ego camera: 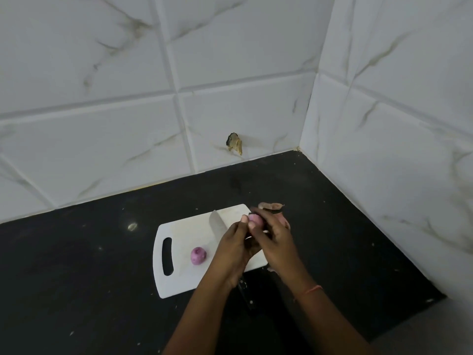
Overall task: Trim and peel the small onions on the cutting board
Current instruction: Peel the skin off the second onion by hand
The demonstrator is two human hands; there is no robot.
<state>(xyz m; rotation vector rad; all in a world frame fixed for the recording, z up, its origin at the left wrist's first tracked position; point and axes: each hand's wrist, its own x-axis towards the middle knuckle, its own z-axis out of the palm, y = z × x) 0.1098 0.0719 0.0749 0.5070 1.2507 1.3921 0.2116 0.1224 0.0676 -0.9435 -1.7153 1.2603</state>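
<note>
- Onion (256, 219), pink, pinched above white cutting board (186, 234) between fingertips of left hand (234, 248) and right hand (272, 242).
- Peeled onion (198, 256) resting on board, left of hands.
- Knife (216, 222) under left hand, blade on board.
- Skins (271, 206) beyond board on dark counter (76, 278).

The hands (256, 242) are hiding most of the knife (217, 222), much of 1 onion (256, 219), and the board's (179, 278) right edge.

My picture looks dim and a bit gray. The wall tiles (230, 60) bend near the edges. The hands look a little blurry.
</note>
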